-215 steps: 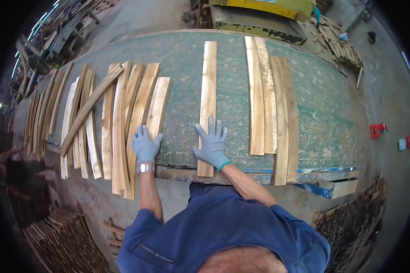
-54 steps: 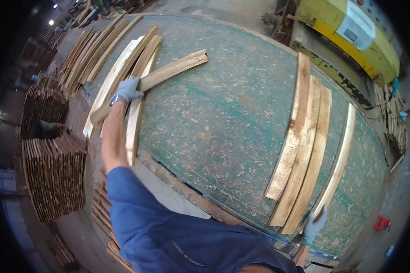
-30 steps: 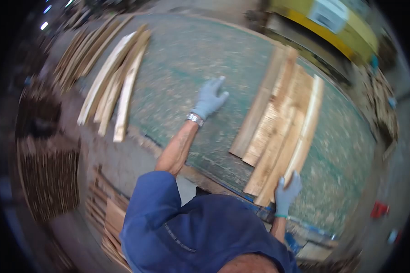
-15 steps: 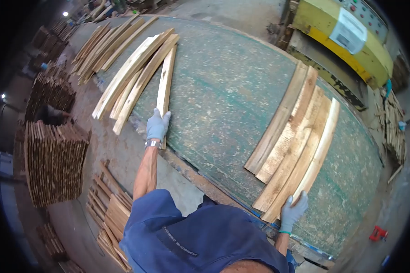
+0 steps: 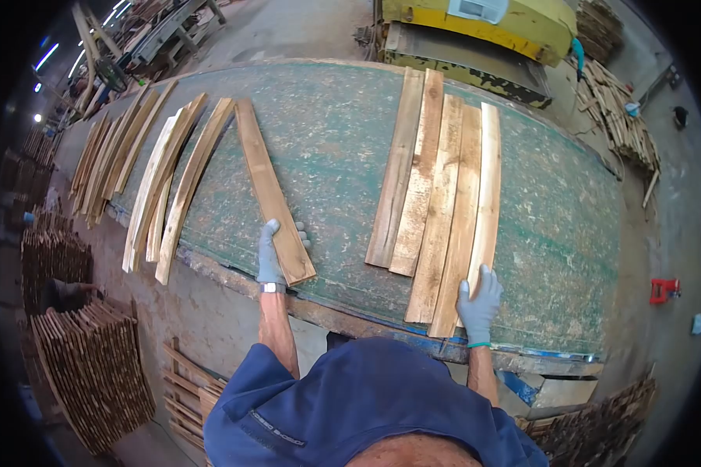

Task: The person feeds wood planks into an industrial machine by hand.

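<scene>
My left hand (image 5: 273, 253), in a grey glove, is closed around the near end of a brown wooden board (image 5: 269, 183). The thumb lies on the near side and the fingertips show past the far edge. This board slants away over the green table (image 5: 327, 171). My right hand (image 5: 480, 307), gloved too, grips the near end of a pale, slightly curved wooden board (image 5: 487, 179), the rightmost of a row. Several boards (image 5: 440, 210) lie side by side to its left, their near ends uneven.
Left on the table lie several loose curved boards (image 5: 183, 191) and a farther group (image 5: 121, 148). Stacked boards (image 5: 93, 373) stand on the floor at left. A yellow machine (image 5: 475, 35) is beyond the table. A red object (image 5: 664, 291) is at right.
The left hand's board has swung round, its far end now leaning left and its broad face showing. My right hand stays at the row's near right end. The view has turned.
</scene>
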A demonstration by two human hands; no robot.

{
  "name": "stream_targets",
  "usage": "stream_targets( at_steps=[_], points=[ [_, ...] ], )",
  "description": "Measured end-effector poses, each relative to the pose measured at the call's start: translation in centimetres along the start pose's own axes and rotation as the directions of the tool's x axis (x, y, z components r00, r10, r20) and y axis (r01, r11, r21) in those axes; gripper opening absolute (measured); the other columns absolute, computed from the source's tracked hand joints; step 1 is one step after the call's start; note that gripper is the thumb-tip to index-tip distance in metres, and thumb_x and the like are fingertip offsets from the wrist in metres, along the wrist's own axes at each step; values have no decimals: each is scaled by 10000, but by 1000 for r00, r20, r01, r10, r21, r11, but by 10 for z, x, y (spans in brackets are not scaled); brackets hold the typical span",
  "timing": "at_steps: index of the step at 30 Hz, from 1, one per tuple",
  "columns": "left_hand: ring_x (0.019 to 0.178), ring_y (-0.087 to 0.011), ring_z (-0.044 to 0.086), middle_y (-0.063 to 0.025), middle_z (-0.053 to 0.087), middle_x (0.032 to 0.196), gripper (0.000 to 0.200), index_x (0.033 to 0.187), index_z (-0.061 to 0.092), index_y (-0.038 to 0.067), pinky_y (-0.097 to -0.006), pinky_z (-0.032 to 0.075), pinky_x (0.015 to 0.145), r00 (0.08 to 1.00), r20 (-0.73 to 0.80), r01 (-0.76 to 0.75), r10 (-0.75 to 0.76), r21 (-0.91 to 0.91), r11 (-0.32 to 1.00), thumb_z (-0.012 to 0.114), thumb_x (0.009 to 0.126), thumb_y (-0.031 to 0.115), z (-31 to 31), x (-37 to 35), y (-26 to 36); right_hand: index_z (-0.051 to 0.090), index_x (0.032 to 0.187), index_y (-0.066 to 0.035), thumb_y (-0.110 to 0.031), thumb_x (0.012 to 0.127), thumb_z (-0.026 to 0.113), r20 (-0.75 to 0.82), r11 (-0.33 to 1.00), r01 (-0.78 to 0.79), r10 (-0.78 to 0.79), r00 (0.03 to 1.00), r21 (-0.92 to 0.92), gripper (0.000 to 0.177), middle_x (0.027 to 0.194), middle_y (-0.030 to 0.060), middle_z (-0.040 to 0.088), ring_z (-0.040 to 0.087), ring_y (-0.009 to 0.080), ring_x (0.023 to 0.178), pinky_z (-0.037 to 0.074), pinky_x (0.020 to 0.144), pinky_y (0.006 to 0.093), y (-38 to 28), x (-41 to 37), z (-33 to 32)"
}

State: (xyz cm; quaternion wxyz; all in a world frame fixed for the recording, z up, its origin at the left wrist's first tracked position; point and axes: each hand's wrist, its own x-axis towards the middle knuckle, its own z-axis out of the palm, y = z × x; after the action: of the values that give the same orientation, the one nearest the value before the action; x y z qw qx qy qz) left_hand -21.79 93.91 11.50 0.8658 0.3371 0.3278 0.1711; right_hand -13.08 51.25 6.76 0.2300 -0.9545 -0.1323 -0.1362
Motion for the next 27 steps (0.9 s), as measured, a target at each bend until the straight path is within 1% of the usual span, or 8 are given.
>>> stream_targets(
  at_steps=[8,11,14,16,18,21,22,27],
  points=[
    [740,-278,667,-190,655,905,618,1156,544,-108,-373,588,647,959,171,196,-225,172,965,587,849,427,-21,-32,-17,501,1329,-23,-313,826,681,-23,1000,-4,4,1000,4,608,1269,277,510,494,435,1110,400,971,519,6,-2,6],
    [753,-232,657,-161,650,863,585,1117,573,-97,-343,578,696,948,176,257,-264,61,964,574,870,433,36,-26,-25,498,1329,-18,-336,834,666,-2,998,-41,41,999,-52,612,1305,278,487,490,431,1118,400,967,515,0,-3,3],
    [759,-242,671,-147,677,944,618,1227,547,-66,-348,576,684,943,191,190,-272,363,912,636,868,429,48,36,-36,479,1393,-111,-529,796,674,101,994,8,3,995,-112,755,1456,302,335,394,481,1251,325,1025,569,-35,-12,-33],
    [816,-261,672,-156,675,1002,668,1299,515,-29,-373,570,712,966,155,43,-209,698,714,656,862,455,51,65,-36,438,1458,-227,-702,684,701,218,999,39,-33,975,-24,945,1542,309,195,241,556,1357,222,1063,650,-40,-37,-37],
    [963,-295,665,-185,657,1128,759,1392,461,19,-416,553,817,974,194,-159,-116,953,258,681,846,497,40,104,-30,421,1472,-249,-730,636,718,354,990,73,-24,935,-124,1009,1556,303,164,185,584,1370,192,1060,682,-49,-58,-46],
    [1223,-341,538,-229,546,1328,857,1481,376,91,-485,435,1009,801,327,-123,502,910,-396,660,836,579,77,84,-38,408,1481,-273,-771,559,739,338,986,24,35,940,-167,1099,1571,293,135,126,618,1376,177,1039,722,-44,-70,-33],
    [1356,-361,393,-219,415,1471,890,1526,294,113,-512,304,1113,855,232,-73,464,939,-336,612,855,602,97,89,-37,417,1475,-265,-779,553,738,317,984,-3,60,947,-176,1104,1567,295,145,151,611,1369,199,1029,717,-46,-69,-30],
    [1329,-341,450,-147,483,1446,679,1478,399,107,-529,282,1131,840,299,-217,453,950,-225,507,933,497,128,163,-73,449,1443,-248,-793,579,711,231,987,27,11,973,-160,1055,1545,287,199,221,584,1340,239,1012,702,-37,-70,-16]
  ],
)
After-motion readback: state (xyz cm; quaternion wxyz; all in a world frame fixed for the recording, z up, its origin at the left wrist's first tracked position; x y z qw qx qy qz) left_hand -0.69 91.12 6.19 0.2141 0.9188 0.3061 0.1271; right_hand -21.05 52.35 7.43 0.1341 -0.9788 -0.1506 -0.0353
